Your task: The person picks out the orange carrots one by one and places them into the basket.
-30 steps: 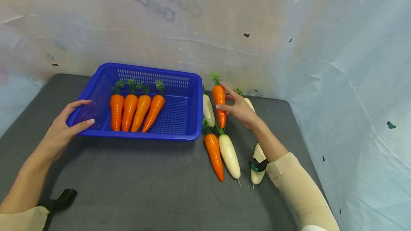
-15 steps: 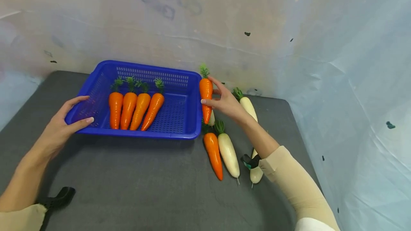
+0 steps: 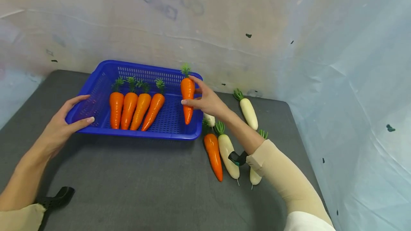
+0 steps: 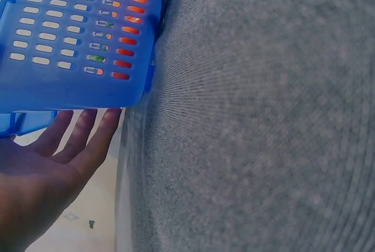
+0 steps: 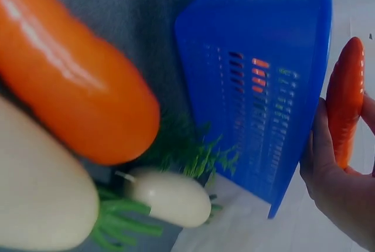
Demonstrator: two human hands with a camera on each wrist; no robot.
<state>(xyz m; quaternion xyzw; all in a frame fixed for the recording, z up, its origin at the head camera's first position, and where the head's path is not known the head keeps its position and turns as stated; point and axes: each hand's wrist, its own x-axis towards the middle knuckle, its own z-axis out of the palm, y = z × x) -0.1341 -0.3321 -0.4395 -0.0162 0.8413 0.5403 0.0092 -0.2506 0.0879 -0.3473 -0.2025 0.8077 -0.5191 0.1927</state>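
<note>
A blue plastic basket (image 3: 135, 133) holds several orange carrots (image 3: 140, 111) side by side, green tops toward the back. My left hand (image 3: 62, 127) grips the basket's left end, thumb over the front corner and index finger at the rim. The left wrist view shows its other fingers at the slotted basket's (image 4: 58, 88) edge. My right hand (image 3: 208, 99) pinches another carrot (image 3: 187, 97) between thumb and fingers, upright over the basket's right end. In the right wrist view that carrot (image 5: 347, 96) is beyond the basket's rim.
Right of the basket lie a loose carrot (image 3: 213, 156) and a white radish (image 3: 228, 154) beside it. Farther right is a second radish (image 3: 248, 113); another radish (image 3: 255, 176) is partly under my right forearm. One more radish (image 3: 209, 119) is mostly hidden by the right hand and basket.
My right hand has carried its carrot leftward, from above the radishes, across the basket's right rim to over its inside. The left hand and basket have stayed in place.
</note>
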